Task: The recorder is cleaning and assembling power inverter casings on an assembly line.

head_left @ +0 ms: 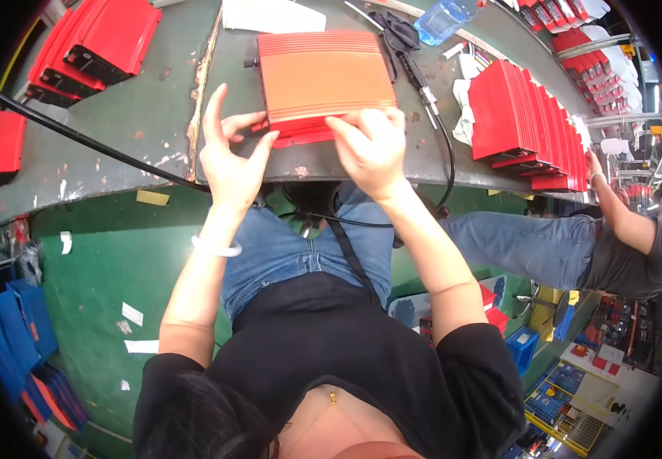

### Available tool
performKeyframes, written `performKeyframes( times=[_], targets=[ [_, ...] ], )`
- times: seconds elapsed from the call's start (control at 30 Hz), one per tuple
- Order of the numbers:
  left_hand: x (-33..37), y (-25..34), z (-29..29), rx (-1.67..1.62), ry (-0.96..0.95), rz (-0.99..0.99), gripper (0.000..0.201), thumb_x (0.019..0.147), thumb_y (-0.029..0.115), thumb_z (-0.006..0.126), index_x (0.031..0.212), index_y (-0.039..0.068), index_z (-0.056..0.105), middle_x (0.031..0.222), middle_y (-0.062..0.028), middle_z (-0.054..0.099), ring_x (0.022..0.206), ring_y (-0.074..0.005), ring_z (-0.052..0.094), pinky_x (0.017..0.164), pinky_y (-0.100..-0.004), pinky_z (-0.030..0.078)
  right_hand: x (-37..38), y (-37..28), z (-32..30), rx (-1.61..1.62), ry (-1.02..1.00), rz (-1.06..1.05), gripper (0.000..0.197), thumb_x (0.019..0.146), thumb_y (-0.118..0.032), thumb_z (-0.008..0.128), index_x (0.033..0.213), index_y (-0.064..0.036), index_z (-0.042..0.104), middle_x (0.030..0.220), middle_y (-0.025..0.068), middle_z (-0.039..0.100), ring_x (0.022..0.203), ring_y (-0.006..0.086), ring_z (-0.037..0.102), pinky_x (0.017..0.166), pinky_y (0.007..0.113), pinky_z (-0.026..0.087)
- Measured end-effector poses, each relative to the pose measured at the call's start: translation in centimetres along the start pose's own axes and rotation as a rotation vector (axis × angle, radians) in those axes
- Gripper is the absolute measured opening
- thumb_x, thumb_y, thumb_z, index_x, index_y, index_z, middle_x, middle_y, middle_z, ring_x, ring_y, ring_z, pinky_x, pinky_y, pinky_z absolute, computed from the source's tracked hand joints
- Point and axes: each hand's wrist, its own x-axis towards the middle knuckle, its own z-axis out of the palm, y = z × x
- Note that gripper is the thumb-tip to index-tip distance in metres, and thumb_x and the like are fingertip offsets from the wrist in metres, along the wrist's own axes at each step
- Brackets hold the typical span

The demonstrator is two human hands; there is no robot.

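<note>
A red ribbed metal box lies on the worktable before me, a red flange along its near edge and a black knob on its left side. My left hand is at the near left corner of the box, index finger raised, thumb and other fingers apart, with nothing seen in it. My right hand is closed at the near right edge, its fingers curled and thumb pressed to them. Whatever those fingers hold, if anything, is hidden. Right of the box lies a black cabled tool like an electric screwdriver.
Red boxes stand in a row on the right and in a stack at far left. A water bottle lies at the back. One black cable crosses the table's left side. A co-worker is at the right.
</note>
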Motion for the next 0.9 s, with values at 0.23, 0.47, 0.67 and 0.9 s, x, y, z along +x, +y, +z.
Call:
performKeyframes(
  times=[0.23,0.47,0.67,0.9],
  targets=[
    [-0.1,0.2,0.1,0.007,-0.01,-0.019,0.085,0.073,0.011,0.08,0.144,0.008,0.034,0.092,-0.005,0.074,0.086,-0.0139,0.068,0.076,-0.0286,0.047,-2.3,5.0,-3.6,-0.183,0.029,0.2,0.022,0.071,-0.002,0.073,0.091,-0.0111,0.071,0.076,0.0021,0.061,0.069,0.0197,0.057,0.071,0.033,0.037],
    [0.1,0.5,-0.9,-0.049,-0.112,-0.118,0.07,0.075,0.009,0.078,0.137,0.009,0.046,0.102,-0.0055,0.07,0.094,-0.0158,0.066,0.082,-0.0321,0.048,-2.1,6.3,-4.3,0.078,-0.061,0.515,0.006,0.082,-0.004,0.069,0.087,-0.0055,0.067,0.083,0.0022,0.062,0.072,0.0166,0.057,0.068,0.029,0.044],
    [3.4,-1.7,-1.8,-0.025,-0.166,-0.171,0.038,0.081,0.013,0.073,0.117,0.011,0.063,0.114,-0.0037,0.061,0.101,-0.016,0.061,0.084,-0.0327,0.049,4.1,7.4,-2.6,0.65,-0.117,0.661,0.01,0.087,-0.005,0.067,0.094,0.0016,0.065,0.086,0.0018,0.065,0.081,0.0087,0.06,0.077,0.024,0.048],
    [2.9,0.2,0.3,0.021,-0.058,-0.05,0.042,0.078,0.01,0.074,0.117,0.003,0.06,0.107,-0.0096,0.06,0.097,-0.0203,0.06,0.087,-0.0335,0.049,11.5,4.4,3.6,0.618,-0.462,0.348,0.015,0.081,-0.005,0.069,0.094,0.0008,0.067,0.088,0.0077,0.069,0.082,0.0133,0.065,0.078,0.027,0.05]
  ],
)
